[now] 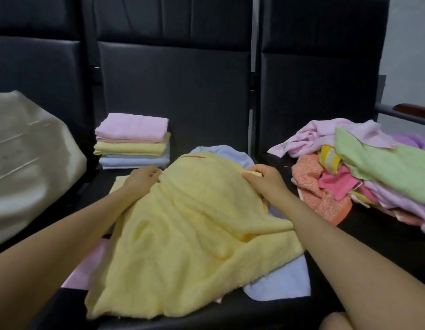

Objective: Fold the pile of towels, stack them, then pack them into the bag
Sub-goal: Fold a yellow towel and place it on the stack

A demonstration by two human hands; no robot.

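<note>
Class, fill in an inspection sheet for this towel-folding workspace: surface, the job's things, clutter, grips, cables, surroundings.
Surface: row of black padded seats, used as the worktop.
Job's things: yellow towel spread rumpled on the middle seat, over a blue towel and a pink towel; folded stack behind, pink on top, then yellow, blue lowest; unfolded pile on the right seat; beige bag on the left seat.
Clutter: nothing seen.
Grips: left hand and right hand each hold the yellow towel's far edge.
Cables: nothing seen.
Surroundings: black seat backs, wooden armrest, pale wall.
</note>
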